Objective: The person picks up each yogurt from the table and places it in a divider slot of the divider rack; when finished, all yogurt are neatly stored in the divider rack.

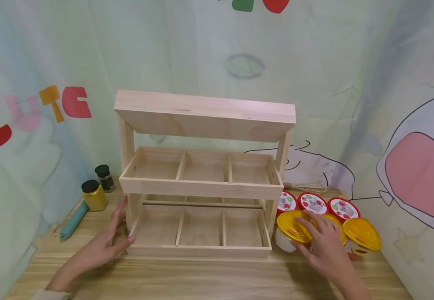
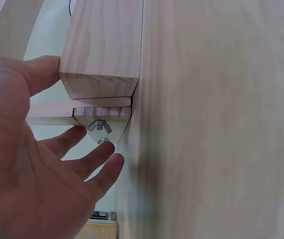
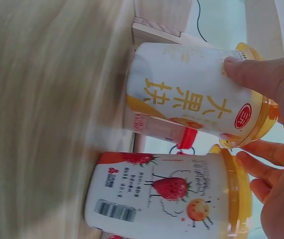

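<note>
Steadying and picking up at once, by the look of it. Left hand [image 1: 102, 246], lower left of the head view, fingers straight and spread, resting against the left post of the wooden rack [image 1: 201, 183] that fills the centre of the frame; thumb pressed to the wood in the left wrist view. Right hand [image 1: 323, 246], lower right, curled around the nearest yellow-lidded cup [image 1: 293, 231], thumb and fingertips on its lid rim in the right wrist view, cup touching the rack's right foot. Probably the start of a lift; next, a firm grip on the rim, then up and leftward over the front rail into one of the bare compartments.

Crowding the cup: two more yellow-lidded cups [image 1: 362, 234] just beside, three red-lidded tubs [image 1: 312, 203] behind. Whisk [image 1: 307, 187] farther back against the wall. At left, two spice jars [image 1: 94, 195] and a teal tube [image 1: 73, 221], well apart from the work.
</note>
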Available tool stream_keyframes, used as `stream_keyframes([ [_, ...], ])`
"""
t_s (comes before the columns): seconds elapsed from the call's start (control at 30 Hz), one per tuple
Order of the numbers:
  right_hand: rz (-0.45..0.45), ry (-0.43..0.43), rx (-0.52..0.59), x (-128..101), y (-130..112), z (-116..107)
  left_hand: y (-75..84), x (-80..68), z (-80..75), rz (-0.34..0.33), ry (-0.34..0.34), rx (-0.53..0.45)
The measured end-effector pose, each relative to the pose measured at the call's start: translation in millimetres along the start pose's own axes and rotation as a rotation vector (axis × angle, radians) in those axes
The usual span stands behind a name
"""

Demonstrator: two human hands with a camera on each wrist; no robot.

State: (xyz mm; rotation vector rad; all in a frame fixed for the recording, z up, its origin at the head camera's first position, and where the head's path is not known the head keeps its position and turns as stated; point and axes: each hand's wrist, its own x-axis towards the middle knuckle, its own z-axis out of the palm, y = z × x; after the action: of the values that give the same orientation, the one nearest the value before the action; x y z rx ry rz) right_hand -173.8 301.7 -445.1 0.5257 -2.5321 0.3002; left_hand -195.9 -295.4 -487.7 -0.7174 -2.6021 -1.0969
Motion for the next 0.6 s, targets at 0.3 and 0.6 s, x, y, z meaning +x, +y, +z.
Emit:
stream_keyframes([
  [0.3, 0.008, 0.045, 0.038, -0.4, -5.3, -14.9, -8.5, -3.4, -0.1, 0.014, -0.038, -0.046],
  [0.6, 0.023, 0.028, 0.083, 2.5, -13.8, -21.8, -12.7, -9.5, -1.2, -0.018, -0.064, -0.038],
])
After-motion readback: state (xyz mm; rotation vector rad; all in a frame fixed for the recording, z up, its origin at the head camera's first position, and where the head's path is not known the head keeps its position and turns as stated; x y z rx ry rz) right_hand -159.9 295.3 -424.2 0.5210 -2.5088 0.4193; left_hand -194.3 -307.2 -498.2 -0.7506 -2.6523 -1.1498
